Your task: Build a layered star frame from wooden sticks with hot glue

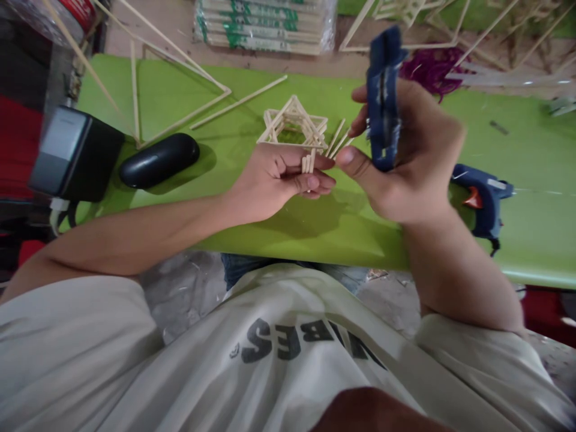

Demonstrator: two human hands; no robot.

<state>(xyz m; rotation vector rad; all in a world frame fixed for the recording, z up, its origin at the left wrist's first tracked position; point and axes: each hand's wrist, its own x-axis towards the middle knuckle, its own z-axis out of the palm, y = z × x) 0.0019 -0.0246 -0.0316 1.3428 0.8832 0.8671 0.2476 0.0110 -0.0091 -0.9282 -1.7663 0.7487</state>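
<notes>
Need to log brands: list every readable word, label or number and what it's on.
"VIBE", upside down, dark print on the shirt; letters beyond it unclear.
Green print on the wrapped packs: too blurred to read.
Blue tool in right hand, sticks in left hand: no lettering visible.

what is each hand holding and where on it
The left hand pinches short pale wooden sticks by their lower ends between its fingertips; the right hand wraps the lower half of a blue plastic tool.
</notes>
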